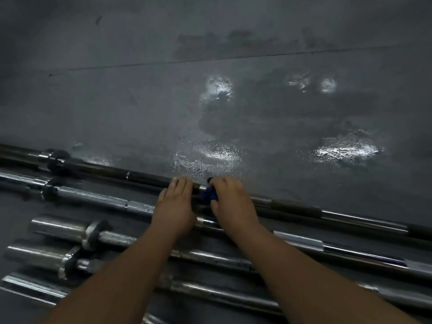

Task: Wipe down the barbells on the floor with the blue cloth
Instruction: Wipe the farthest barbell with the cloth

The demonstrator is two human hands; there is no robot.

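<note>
on the far barbell, cloth in right hand

barbells on the floor: 5, a sixth unclear | blue cloth: 1 | hands: 2, left hand, right hand

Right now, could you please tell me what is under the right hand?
The blue cloth, bunched under the right hand, lies on the farthest dark barbell. Only one edge shows; the hand covers the rest.

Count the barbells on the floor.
5: dark bar farthest, under the blue cloth; chrome bar next; third bar, fourth bar and nearest bar at lower left, each partly hidden. Others may be out of frame.
</note>
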